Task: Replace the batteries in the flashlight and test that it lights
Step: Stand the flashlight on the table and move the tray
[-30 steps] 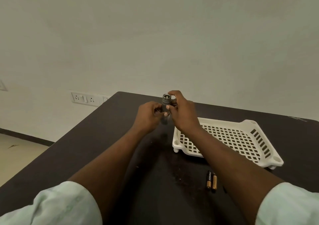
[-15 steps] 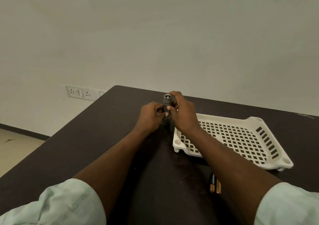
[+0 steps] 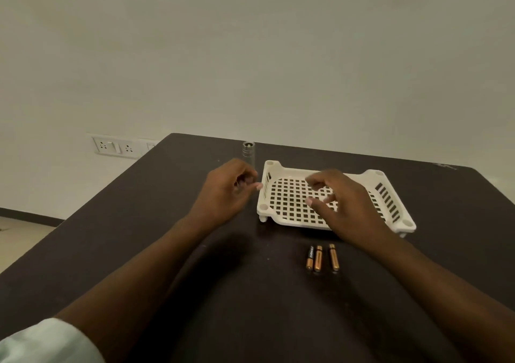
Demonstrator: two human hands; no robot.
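The small grey flashlight (image 3: 248, 152) stands upright on the dark table (image 3: 139, 223), just left of the white tray's far corner. My left hand (image 3: 227, 194) hovers in front of it with loosely curled fingers that hold nothing; they hide the flashlight's lower end. Over the tray, my right hand (image 3: 342, 201) has its fingers spread and relaxed, with nothing in it. Three copper-and-black batteries (image 3: 318, 258) lie side by side on the table, near the tray's front edge and below my right hand.
A white perforated plastic tray (image 3: 390, 184) sits at centre right with nothing visible in it. A wall plate of sockets and switches (image 3: 111, 146) is fixed beyond the table's left far corner. The table's left edge drops to the floor.
Both hands held the flashlight upright a moment ago. Now they have let go and drawn back, the right one moving over the tray. A third battery has come into view.
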